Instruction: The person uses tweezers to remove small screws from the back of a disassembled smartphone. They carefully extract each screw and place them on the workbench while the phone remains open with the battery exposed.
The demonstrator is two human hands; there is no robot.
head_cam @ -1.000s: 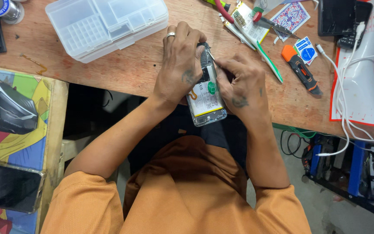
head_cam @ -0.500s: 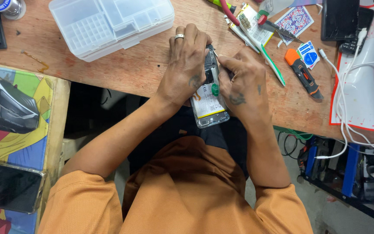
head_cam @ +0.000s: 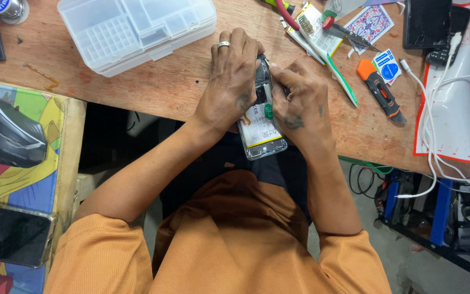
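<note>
Gripping the opened phone [head_cam: 260,128] at the desk [head_cam: 153,90] edge, my left hand [head_cam: 229,87] and right hand [head_cam: 300,103] have fingers clamped on it; back already off, innards still seated. Beyond, parts box [head_cam: 137,30] untouched.

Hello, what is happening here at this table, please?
A person in an orange shirt sits at a wooden workbench and holds an opened phone with its back cover off, battery showing. The left hand grips its left side; the right hand presses at its upper part. A clear plastic organizer box, an orange-handled tool and white cables lie nearby.
</note>
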